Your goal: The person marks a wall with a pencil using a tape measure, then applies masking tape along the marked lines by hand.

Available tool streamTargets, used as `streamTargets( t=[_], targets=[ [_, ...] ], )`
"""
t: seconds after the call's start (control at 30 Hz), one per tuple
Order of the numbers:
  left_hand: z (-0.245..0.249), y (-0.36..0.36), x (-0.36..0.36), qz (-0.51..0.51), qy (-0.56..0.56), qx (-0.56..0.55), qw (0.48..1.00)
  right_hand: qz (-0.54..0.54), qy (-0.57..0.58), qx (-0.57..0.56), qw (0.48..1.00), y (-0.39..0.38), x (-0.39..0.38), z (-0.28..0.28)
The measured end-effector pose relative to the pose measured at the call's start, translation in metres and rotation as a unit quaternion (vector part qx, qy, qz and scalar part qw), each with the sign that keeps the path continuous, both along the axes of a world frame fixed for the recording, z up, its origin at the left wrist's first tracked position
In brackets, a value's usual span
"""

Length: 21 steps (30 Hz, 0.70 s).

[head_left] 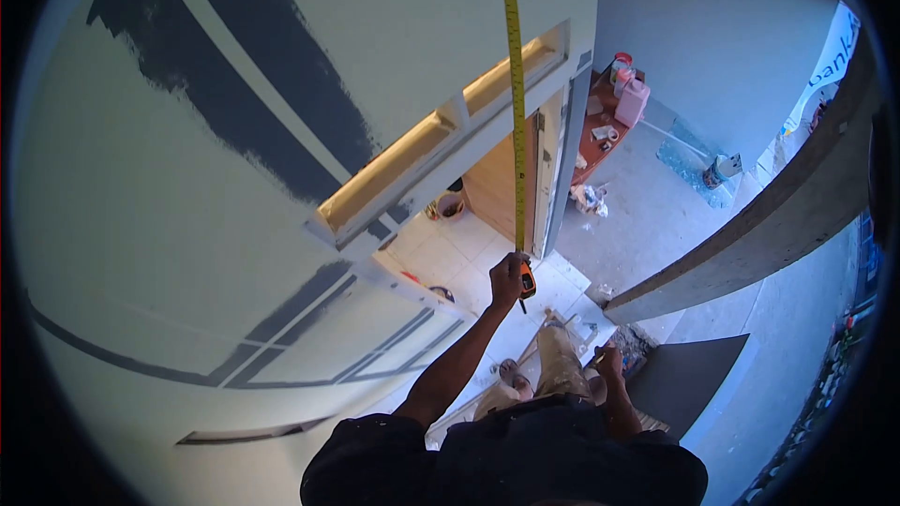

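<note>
My left hand [505, 278] is raised on an outstretched arm and closed around an orange and black tape measure [528, 281]. The tape's yellow blade [516, 94] is drawn out long and stands nearly straight up, passing in front of the door frame and the opening above it. Lower down, near my leg, my right hand [608, 361] is closed, with a small thin item at its fingers that is too small to name. A pale wall [112, 225] with dark grey painted bands is on the left.
A doorway with a wooden door [497, 178] stands ahead. Beyond it, a reddish table [592, 136] bears a pink jug [633, 103]. A paint-spotted bucket [722, 171] stands on a blue sheet [684, 164]. On the right are a curved concrete edge [741, 215] and a dark panel [694, 379].
</note>
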<state>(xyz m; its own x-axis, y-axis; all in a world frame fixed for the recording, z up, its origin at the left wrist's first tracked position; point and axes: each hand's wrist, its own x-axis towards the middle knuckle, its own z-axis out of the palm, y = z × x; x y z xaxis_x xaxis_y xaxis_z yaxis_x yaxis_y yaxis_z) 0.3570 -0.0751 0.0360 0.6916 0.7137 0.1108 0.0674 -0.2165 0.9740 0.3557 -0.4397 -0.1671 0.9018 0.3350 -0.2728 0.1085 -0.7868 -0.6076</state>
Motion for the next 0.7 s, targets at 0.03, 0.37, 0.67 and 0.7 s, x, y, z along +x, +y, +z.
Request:
streamTargets(
  t=[0.03,0.37,0.67,0.7],
  targets=[
    [0.005,0.005,0.016,0.000,-0.015,-0.013,1.000,0.003,-0.020,-0.035,0.999,0.003,0.008,-0.006],
    [0.092,0.073,0.207,-0.014,-0.079,0.071,0.994,-0.030,-0.072,0.125,0.989,0.093,0.108,0.090],
    [0.140,0.132,0.362,0.001,-0.177,0.107,0.978,0.024,-0.195,0.275,0.941,0.208,0.209,0.211],
    [0.146,0.134,0.371,0.004,-0.156,0.083,0.984,0.017,-0.157,0.285,0.946,0.219,0.219,0.240]
  ],
)
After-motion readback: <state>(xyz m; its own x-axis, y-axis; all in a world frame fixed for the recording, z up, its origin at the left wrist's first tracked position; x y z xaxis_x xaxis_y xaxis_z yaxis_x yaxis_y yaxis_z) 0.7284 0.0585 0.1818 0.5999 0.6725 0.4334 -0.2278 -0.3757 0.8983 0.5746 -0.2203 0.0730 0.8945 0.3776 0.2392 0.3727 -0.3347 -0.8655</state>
